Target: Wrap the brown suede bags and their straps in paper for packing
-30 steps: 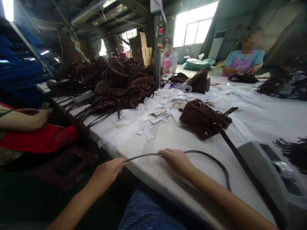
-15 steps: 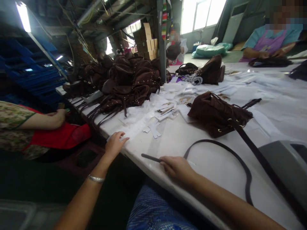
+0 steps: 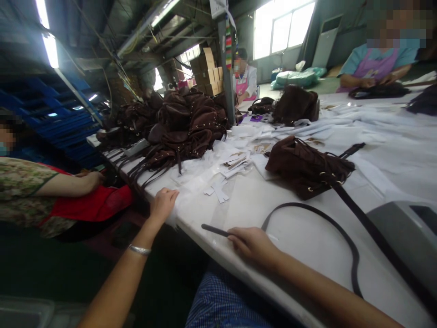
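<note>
My right hand (image 3: 251,243) rests near the front edge of the white table (image 3: 280,218), closed on the free end of a thin dark strap (image 3: 317,217). The strap loops across the table toward the lower right. My left hand (image 3: 163,204), with a silver bangle on the wrist, has its fingers curled over the edge of a clear plastic sheet (image 3: 191,191) at the table's left edge. A brown suede bag (image 3: 307,166) with metal eyelets and a wide dark strap lies just beyond the thin strap.
A heap of brown bags (image 3: 177,123) covers the far left of the table, with white paper pieces (image 3: 235,161) scattered beside it. A grey machine (image 3: 406,228) stands at the right. A person in red (image 3: 61,196) sits to my left; two more people work across the table.
My left hand let go of the strap end and moved up-left to the plastic sheet at the table edge, closing on it. My right hand kept the strap and barely moved.
</note>
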Motion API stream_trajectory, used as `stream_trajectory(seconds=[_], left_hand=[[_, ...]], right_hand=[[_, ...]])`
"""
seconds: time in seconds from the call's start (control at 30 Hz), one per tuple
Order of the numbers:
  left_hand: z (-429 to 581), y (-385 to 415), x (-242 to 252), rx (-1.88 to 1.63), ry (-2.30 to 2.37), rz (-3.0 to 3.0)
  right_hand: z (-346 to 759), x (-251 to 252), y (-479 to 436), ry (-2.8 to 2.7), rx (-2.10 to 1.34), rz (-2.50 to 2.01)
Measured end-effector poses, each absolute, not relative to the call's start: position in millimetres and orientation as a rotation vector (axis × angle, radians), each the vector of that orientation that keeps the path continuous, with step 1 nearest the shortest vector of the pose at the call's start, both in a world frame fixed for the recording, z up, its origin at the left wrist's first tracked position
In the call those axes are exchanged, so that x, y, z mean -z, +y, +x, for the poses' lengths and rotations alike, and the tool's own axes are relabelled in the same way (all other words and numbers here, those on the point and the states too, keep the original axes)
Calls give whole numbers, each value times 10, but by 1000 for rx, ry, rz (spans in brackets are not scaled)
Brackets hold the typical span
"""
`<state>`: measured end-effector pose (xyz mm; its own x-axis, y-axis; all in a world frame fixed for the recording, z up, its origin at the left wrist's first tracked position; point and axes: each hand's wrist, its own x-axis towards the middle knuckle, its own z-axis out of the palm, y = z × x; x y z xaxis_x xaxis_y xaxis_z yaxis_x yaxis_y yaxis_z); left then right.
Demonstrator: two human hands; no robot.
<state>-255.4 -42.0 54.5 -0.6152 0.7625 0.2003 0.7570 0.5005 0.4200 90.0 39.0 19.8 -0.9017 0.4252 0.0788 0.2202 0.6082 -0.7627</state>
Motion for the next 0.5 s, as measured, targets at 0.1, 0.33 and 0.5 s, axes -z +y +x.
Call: stream_trajectory(seconds=[0.1,0.33,0.5], left_hand=[[-2485,-413,-685,-934,2615,1313],[-1720,-546,-554,-1191,2059,1074],[-964,-679,-306,-1113,1460,960]], right_hand=[[893,-189,396,-2442,-1299,-525],[850,-249,382,-1821,-1971,-420],[796,-174,361,-1550,-2251,-486]])
